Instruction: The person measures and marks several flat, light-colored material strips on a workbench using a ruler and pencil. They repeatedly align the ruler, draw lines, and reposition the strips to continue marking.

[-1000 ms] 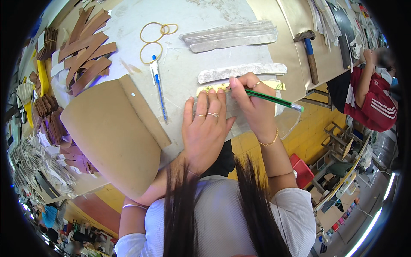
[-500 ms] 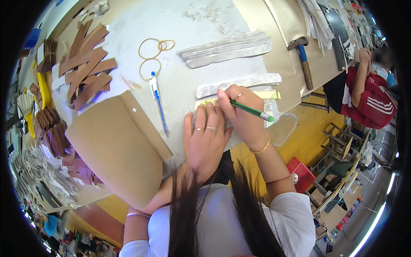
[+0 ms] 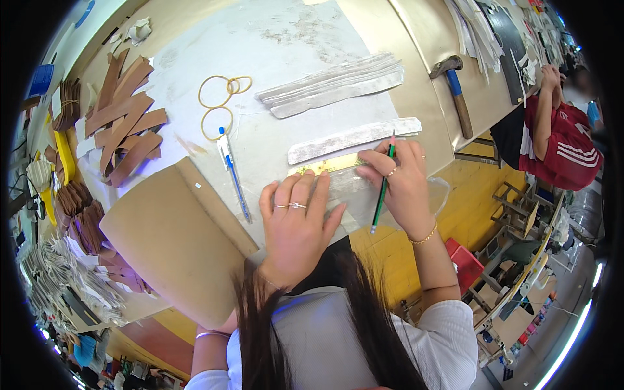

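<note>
In the middle of the frame, your left hand (image 3: 294, 226) rests spread fingers on the yellow strip (image 3: 339, 163), your right hand (image 3: 408, 185) grips the green pencil (image 3: 379, 203), and the strip looks light and bendy, so pinch its edges.

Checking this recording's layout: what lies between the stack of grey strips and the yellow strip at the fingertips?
In the head view, a pale grey strip lies between the stack and the yellow strip, with grey work surface toward the stack.
</note>
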Available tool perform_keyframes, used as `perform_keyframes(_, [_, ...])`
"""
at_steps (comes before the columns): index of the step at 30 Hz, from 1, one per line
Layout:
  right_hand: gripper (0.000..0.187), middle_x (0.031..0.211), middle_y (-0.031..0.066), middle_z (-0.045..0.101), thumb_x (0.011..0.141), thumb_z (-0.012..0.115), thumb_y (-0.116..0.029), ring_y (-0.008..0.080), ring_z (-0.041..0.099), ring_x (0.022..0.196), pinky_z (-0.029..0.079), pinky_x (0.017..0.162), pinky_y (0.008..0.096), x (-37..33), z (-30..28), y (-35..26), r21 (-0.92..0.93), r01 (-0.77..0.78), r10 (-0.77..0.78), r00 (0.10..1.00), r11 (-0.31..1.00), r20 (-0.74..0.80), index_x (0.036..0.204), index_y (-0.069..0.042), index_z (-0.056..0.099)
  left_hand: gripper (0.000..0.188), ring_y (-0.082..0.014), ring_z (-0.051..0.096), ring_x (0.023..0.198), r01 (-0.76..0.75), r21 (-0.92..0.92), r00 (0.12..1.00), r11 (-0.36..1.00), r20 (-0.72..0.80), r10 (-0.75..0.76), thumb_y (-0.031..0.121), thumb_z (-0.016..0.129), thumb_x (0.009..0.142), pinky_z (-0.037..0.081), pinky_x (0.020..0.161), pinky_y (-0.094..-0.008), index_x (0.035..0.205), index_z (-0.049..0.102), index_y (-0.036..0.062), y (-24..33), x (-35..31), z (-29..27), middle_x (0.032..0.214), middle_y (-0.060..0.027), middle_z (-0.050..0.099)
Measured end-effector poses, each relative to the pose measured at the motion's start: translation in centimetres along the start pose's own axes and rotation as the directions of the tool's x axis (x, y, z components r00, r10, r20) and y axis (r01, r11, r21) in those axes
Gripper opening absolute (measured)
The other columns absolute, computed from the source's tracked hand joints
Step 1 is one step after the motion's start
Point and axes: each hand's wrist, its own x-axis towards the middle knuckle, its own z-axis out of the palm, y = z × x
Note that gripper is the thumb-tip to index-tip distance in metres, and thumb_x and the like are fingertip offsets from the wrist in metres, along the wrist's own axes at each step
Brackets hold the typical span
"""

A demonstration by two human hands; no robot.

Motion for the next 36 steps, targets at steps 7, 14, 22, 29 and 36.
perform_keyframes(7, [0.034,0.096,0.0015,0.061,0.074,0.085,-0.013,0.0246,0.055,0.092,0.039,0.083,0.0376,0.3,0.1,0.3,-0.046,0.017,-0.017,1.0,0.999,0.003,0.104,-0.017,0.072,0.05,-0.032,0.055,0.118,-0.034,-0.092,0.999,0.995,-0.005,0.033,0.018,0.085,0.078,0.042,0.099,-0.0487,0.123,0.068,0.0071,0.4,0.1,-1.9,0.128,-0.0121,0.059])
perform_keyframes(14, [0.025,0.088,0.0057,0.062,0.076,0.083,-0.01,0.0252,0.061,0.085,0.048,0.076,0.0369,1.7,-2.0,1.1,0.248,0.043,-0.056,0.997,0.968,0.048,0.097,-0.011,0.07,0.049,-0.0381,0.054,0.122,-0.16,-0.162,0.987,0.974,-0.04,0.156,0.013,0.084,0.076,0.046,0.099,-0.0505,0.122,0.069,0.0106,0.1,-1.2,-2.3,0.138,-0.0157,0.052])
perform_keyframes(22, [0.032,0.089,0.009,0.064,0.072,0.087,-0.007,0.0235,0.065,0.077,0.053,0.066,0.0334,4.7,-2.8,2.2,0.229,0.023,-0.057,0.988,0.973,0.144,0.1,-0.005,0.072,0.056,-0.0408,0.044,0.139,-0.098,-0.146,0.995,0.984,-0.003,0.099,0.018,0.084,0.076,0.04,0.109,-0.0532,0.129,0.067,0.012,1.6,-0.4,-0.3,0.152,-0.0208,0.046])
perform_keyframes(29, [0.031,0.084,0.0083,0.063,0.07,0.088,-0.016,0.0267,0.064,0.075,0.051,0.065,0.0365,5.1,-1.5,2.2,0.229,0.016,-0.045,0.992,0.973,0.119,0.094,-0.006,0.071,0.059,-0.038,0.039,0.146,0.004,-0.111,0.997,0.994,0.075,0.004,0.026,0.082,0.08,0.03,0.116,-0.0535,0.135,0.065,0.0135,1.8,0.2,-0.1,0.158,-0.0219,0.042])
perform_keyframes(36, [0.031,0.083,0.0077,0.064,0.069,0.088,-0.016,0.0266,0.065,0.075,0.051,0.064,0.0367,5.4,-1.3,2.1,0.214,0.037,-0.067,0.989,0.976,0.134,0.093,-0.006,0.072,0.062,-0.037,0.037,0.147,0.036,-0.075,0.998,0.997,0.059,-0.032,0.031,0.082,0.081,0.028,0.117,-0.0537,0.137,0.063,0.0163,1.7,0.0,0.4,0.159,-0.0205,0.041])
